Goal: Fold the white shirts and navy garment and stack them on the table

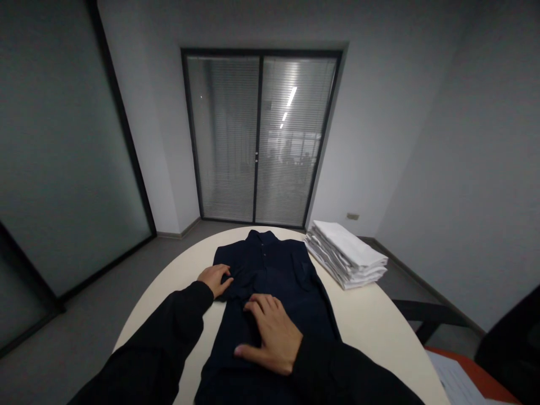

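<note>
A dark navy collared shirt (270, 270) lies front up on a round cream table, its collar toward the far edge and a short row of buttons below it. My left hand (216, 280) rests on the shirt's left side near the sleeve, fingers stretched over the cloth and thumb apart. Lower down, my right hand (272, 334) is over the middle of the shirt, with fingers and thumb spread wide. Creases show in the cloth between the two hands. The shirt's lower end runs out at the bottom of the view, partly behind my right sleeve.
The table (371, 332) carries a stack of folded white cloth (346, 253) at its right far edge. An orange surface with a paper sheet (458, 377) and a black chair (512, 343) are at lower right. Behind the table stands a glazed door with blinds (228, 140).
</note>
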### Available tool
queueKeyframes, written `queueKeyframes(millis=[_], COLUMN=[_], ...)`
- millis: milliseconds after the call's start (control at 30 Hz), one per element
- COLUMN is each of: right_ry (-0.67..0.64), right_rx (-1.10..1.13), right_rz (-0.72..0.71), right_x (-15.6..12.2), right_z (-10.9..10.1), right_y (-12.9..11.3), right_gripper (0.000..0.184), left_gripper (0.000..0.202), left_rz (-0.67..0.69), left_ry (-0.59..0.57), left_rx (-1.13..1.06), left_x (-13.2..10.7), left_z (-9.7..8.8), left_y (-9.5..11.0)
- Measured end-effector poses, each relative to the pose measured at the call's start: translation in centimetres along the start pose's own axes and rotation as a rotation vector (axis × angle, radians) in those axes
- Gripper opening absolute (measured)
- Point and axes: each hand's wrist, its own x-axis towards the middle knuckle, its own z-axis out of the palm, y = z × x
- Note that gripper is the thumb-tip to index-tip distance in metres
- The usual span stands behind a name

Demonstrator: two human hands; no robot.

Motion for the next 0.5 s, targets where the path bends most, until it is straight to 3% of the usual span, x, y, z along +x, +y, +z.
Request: queueKeyframes(millis=[67,167,200,267,367,500], right_ry=[-0.060,-0.116,-0.128,-0.156,-0.227,-0.310], right_rx=[0.017,0.027,0.024,0.005,0.004,0.108], right_rz=[-0.070,-0.049,-0.014,0.056,-0.018,-0.201], right_x=[-1.6,-3.4,-3.8,-4.5,-5.3,-5.4], right_z=[1.6,4.4,5.2,6.2,5.0,0.8], right_y=[-0.7,0.5,1.3,2.7,3.6,1.6], right_gripper=[0.093,0.114,0.110,0.080,0.053,0.059], left_gripper=[0.017,0.013,0.013,0.016,0.022,0.035], left_rz=[-0.047,-0.132,-0.163,-0.222,-0.295,-0.297], left_ry=[0.011,0.024,0.031,0.053,0.096,0.131], left_rx=[-0.001,-0.019,-0.029,-0.051,-0.082,-0.094], left_x=[-0.1,-0.2,-0.2,-0.2,-0.1,-0.1], left_z=[0.0,0.1,0.2,0.2,0.1,0.0], left_y=[-0.2,-0.8,-1.0,-1.5,-2.1,-2.0])
